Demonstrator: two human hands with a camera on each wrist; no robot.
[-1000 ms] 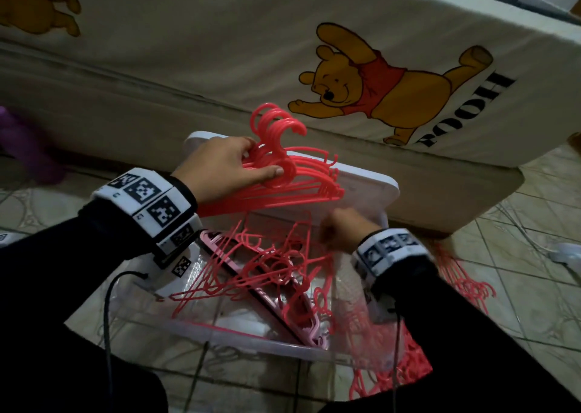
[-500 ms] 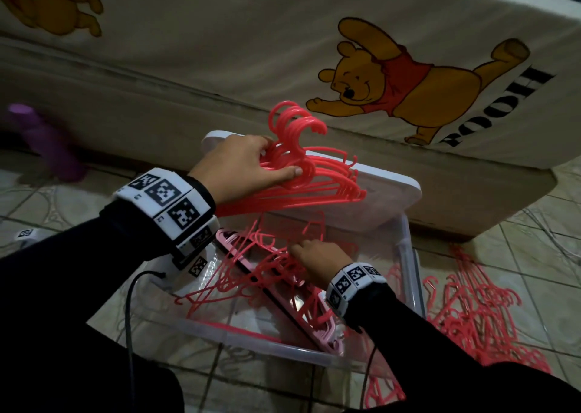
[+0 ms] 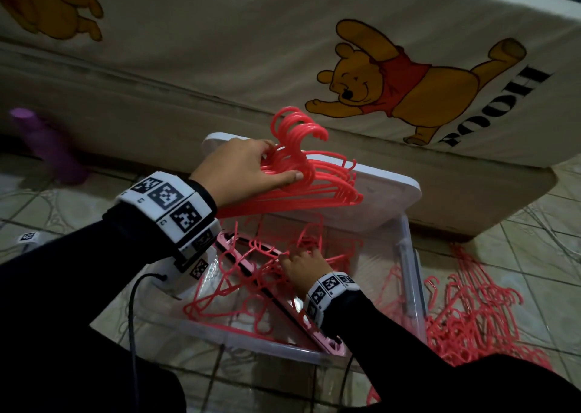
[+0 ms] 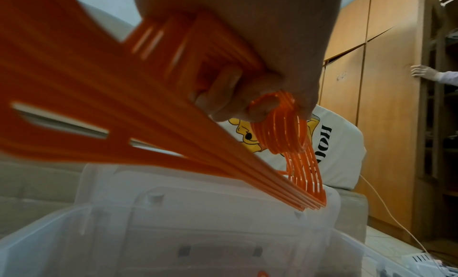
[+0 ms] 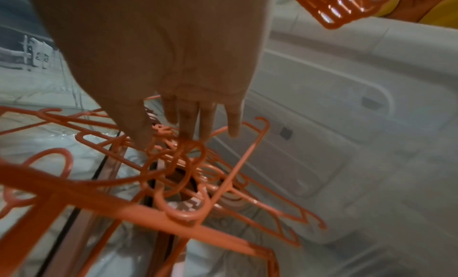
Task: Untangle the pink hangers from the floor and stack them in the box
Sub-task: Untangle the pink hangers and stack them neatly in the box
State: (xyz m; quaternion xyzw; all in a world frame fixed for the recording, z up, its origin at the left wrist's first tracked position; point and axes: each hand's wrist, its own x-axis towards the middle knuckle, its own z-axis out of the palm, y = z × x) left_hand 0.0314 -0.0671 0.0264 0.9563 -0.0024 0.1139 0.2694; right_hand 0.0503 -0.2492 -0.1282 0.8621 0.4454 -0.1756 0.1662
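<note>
My left hand [image 3: 283, 164] grips a neat bundle of pink hangers [image 3: 317, 186] by the necks, holding it above the clear plastic box [image 3: 412, 274]. The left wrist view shows the fingers [image 4: 223, 93] curled round the bundle [image 4: 282, 136]. My right hand [image 3: 290, 257] reaches down inside the box into a loose tangle of pink hangers [image 3: 239, 286]. In the right wrist view its hand [image 5: 168, 138] has straight fingers [image 5: 188, 124], whose tips touch a hanger hook [image 5: 190, 149]. More tangled hangers [image 3: 471, 318] lie on the floor right of the box.
The box's white lid [image 3: 383, 192] leans behind it against a bed with a cartoon-bear sheet [image 3: 393, 91]. A paler pink rack [image 3: 232, 249] lies in the box. A purple bottle [image 3: 47, 142] stands at the left. Another person's hand [image 4: 424, 73] touches a wooden wardrobe.
My right hand has moved from the box's right edge down into the tangle inside it. The left hand keeps holding the bundle in the same place.
</note>
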